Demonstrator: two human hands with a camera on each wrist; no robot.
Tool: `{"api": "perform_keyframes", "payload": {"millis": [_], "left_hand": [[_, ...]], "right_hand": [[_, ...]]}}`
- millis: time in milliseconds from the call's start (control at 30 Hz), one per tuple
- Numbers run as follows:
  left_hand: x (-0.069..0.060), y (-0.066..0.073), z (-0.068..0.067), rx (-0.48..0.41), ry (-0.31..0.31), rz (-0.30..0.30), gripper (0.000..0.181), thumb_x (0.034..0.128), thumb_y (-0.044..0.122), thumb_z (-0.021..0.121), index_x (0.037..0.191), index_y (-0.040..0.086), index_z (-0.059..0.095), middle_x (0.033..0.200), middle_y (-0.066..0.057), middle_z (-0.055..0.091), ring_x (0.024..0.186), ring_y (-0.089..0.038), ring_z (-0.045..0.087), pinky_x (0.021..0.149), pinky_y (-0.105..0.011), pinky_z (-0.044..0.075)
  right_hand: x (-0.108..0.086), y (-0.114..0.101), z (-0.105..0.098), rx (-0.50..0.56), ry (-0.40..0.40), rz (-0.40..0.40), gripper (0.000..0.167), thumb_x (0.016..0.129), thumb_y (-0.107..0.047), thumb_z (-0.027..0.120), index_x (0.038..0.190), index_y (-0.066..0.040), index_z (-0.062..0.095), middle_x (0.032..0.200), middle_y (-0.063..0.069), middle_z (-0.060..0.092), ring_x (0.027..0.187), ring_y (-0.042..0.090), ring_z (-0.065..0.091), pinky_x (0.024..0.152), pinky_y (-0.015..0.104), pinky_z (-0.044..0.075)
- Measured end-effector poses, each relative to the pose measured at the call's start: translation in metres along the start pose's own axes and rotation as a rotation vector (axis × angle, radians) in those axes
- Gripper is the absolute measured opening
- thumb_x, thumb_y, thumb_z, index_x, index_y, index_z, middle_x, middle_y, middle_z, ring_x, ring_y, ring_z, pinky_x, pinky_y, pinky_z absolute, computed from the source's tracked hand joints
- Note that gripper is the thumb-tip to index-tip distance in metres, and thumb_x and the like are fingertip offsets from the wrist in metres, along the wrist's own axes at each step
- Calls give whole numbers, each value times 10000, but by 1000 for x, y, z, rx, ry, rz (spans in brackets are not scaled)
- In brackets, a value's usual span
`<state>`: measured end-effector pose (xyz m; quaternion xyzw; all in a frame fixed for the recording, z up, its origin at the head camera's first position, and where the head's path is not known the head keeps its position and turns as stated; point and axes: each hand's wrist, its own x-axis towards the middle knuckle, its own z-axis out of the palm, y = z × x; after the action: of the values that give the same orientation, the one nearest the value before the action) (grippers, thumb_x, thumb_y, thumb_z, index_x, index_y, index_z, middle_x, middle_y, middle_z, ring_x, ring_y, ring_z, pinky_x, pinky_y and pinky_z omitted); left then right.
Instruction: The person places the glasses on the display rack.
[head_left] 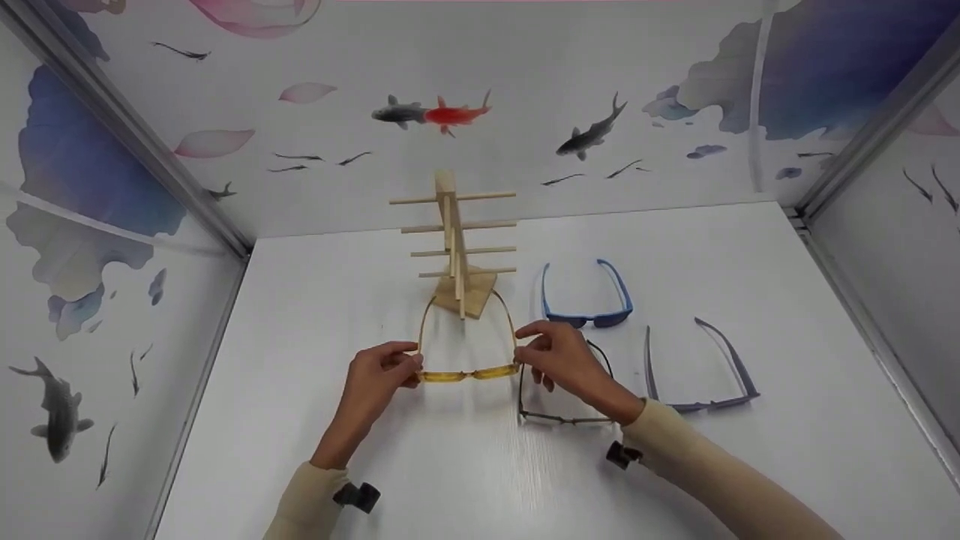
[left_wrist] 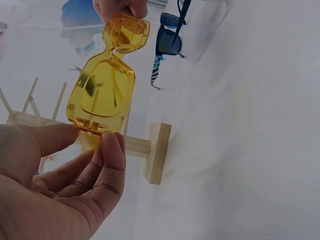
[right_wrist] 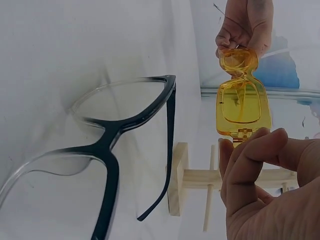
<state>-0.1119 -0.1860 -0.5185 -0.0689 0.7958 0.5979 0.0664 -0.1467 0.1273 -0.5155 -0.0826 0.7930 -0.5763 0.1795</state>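
1. Yellow glasses (head_left: 444, 376): one pair, unfolded, held up before the wooden stand (head_left: 460, 249); uneven pulling could twist them.
2. Left hand (head_left: 379, 375), right hand (head_left: 559, 361): mine, each pinching one outer end; a loosened pinch might drop them.
3. Wooden stand: may tip if the yellow glasses snag a peg (head_left: 487, 196).
4. Black glasses (right_wrist: 111, 134): partly beneath my right hand; a low sleeve (head_left: 679, 441) could drag them.

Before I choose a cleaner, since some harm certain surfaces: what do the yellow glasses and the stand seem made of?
The yellow glasses look like glossy plastic: tinted, see-through, with bright edge highlights. The stand is probably wood with a matt finish, being pale tan without strong shine.
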Motion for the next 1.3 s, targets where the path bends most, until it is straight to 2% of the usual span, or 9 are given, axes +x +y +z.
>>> {"api": "perform_keyframes", "payload": {"millis": [267, 500, 733, 900, 1067, 1300], "left_hand": [[10, 4, 2, 13, 3, 29, 266, 1033, 71, 755, 1277, -33, 775, 997, -166, 789, 835, -221, 773, 766, -300, 663], [22, 6, 3, 15, 4, 28, 269, 1028, 69, 754, 1277, -29, 775, 1015, -197, 786, 825, -206, 770, 760, -292, 660], [29, 3, 5, 19, 29, 43, 264, 1026, 65, 749, 1273, -26, 770, 987, -143, 789, 830, -208, 766, 762, -279, 654], [34, 4, 4, 25, 38, 53, 276, 1028, 71, 746, 1283, -31, 763, 974, -114, 789, 828, -202, 764, 758, -279, 653], [40, 6, 4, 22, 44, 45, 293, 1023, 81, 744, 1294, -28, 759, 1000, -147, 797, 834, -204, 767, 761, -288, 656], [51, 8, 3, 25, 64, 37, 285, 1022, 86, 750, 1287, -19, 764, 994, -147, 802, 830, -215, 771, 761, -293, 656]], "right_hand": [[7, -1, -5, -7, 24, -26, 345, 1032, -163, 752, 1333, 1, 717, 965, 110, 816, 650, 180, 668, 506, 270, 524], [17, -3, -10, -2, 39, 6, 325, 1028, -164, 757, 1319, -21, 738, 967, 90, 815, 680, 191, 680, 522, 263, 511], [24, -4, -11, -1, 41, 10, 330, 1030, -181, 755, 1323, -31, 739, 979, 82, 818, 758, 331, 733, 534, 277, 503], [29, -4, -11, -2, 50, 10, 335, 1032, -193, 751, 1321, -26, 736, 988, 87, 821, 741, 313, 728, 531, 283, 504], [36, -5, -11, -5, 68, 26, 331, 1022, -186, 754, 1313, -29, 744, 978, 91, 822, 765, 381, 734, 531, 289, 508], [47, -4, -12, 8, 67, 20, 315, 1034, -164, 736, 1312, -15, 736, 970, 107, 819, 694, 220, 705, 537, 272, 510]]}}
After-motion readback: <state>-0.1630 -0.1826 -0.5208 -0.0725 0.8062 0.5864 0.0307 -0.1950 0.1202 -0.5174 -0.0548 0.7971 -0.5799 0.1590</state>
